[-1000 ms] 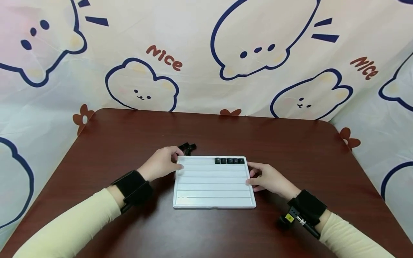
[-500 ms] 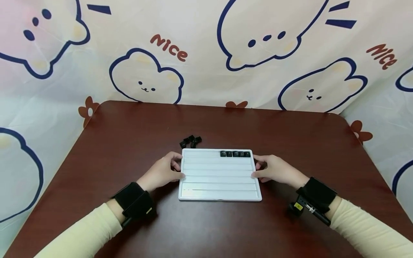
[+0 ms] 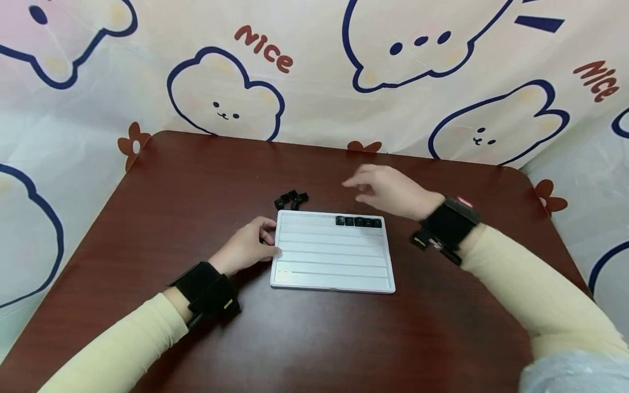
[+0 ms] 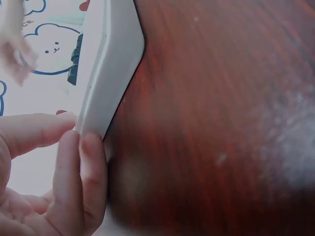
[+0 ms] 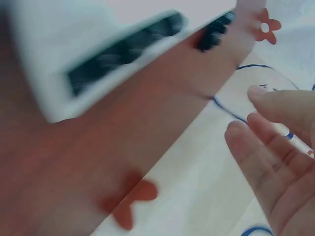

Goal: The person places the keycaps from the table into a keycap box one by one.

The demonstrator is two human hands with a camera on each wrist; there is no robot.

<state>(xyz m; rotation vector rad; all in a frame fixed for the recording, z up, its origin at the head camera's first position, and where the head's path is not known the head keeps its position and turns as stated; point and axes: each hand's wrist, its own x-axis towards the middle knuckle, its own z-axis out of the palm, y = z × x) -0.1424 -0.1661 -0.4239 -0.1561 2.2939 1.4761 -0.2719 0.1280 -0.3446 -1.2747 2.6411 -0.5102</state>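
- A white ridged board [image 3: 329, 254] is found lying flat on the brown table [image 3: 314, 338], near the middle of the head view.
- Five small black pieces [image 3: 358, 221] are set side by side in the board's farthest row, at its right end.
- A cluster of loose black pieces [image 3: 292, 199] is seen on the table just beyond the board's far left corner.
- The board's left edge is pinched by the left hand [image 3: 248, 248]; the thumb is laid on the top rim and the fingers are placed against the side, as confirmed in the left wrist view.
- The right hand [image 3: 390, 188] is held apart from the board, beyond its far right corner; a moderate gap is shown between thumb and fingers.
- Black bands are worn on both wrists, the left band [image 3: 206, 292] and the right band [image 3: 449, 222], above pale yellow sleeves [image 3: 118, 344].
- The table is backed by a light cloth [image 3: 314, 109] printed with blue animal outlines, brown flowers and the word "Nice".
- The board and its row of pieces are blurred in the right wrist view.
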